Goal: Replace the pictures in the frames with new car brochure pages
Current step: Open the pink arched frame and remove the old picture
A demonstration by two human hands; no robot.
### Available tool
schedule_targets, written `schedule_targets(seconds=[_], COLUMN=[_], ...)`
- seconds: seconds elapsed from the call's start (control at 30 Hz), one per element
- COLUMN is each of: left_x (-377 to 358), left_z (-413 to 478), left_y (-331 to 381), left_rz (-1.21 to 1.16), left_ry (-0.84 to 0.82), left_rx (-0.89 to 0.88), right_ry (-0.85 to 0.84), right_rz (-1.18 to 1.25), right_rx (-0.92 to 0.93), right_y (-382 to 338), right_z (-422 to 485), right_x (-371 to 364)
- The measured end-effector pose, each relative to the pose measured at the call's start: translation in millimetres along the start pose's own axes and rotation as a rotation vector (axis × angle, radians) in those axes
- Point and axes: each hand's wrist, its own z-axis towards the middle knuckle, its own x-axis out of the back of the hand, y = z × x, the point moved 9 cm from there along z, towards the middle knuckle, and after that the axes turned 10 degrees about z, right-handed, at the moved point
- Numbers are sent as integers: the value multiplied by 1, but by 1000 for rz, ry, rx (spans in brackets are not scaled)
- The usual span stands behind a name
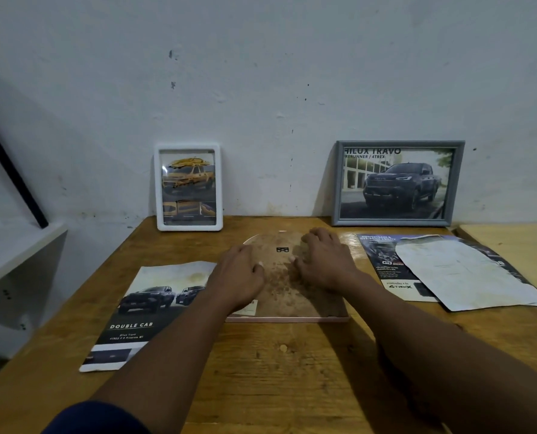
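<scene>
Nearest us, the wooden desk [279, 371] lies bare to its front edge, crossed by two forearms. Mid-desk, a pink frame [295, 296] lies face down. The left grip [239, 277] rests loosely on its brown backing. The right grip [323, 261] presses there with bent fingers; we cannot tell if it pinches anything. A Double Cab brochure page [148, 308] lies just left, another brochure [376, 261] under a creased sheet [464, 270] right. A white frame [188, 186] and grey frame [397, 183] lean on the scuffed wall [276, 73]. A white shelf [16, 245] stands left.
</scene>
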Motion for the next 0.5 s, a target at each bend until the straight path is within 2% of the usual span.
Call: schedule_targets(seconds=[0.07, 0.17, 0.33, 0.5], left_x=[-5, -17, -28, -18], left_z=[7, 14, 18, 37], left_y=[2, 5, 1, 10], left_rz=[69, 150, 134, 298], left_ry=[-33, -87, -129, -142], left_rx=[-39, -100, -93, -121], right_ry=[-54, -131, -55, -59], right_rz=[23, 34, 11, -72], right_rx=[52, 31, 45, 60], right_y=[-6, -3, 3, 4], right_z=[8, 15, 19, 26], right_x=[-7, -24, -30, -32])
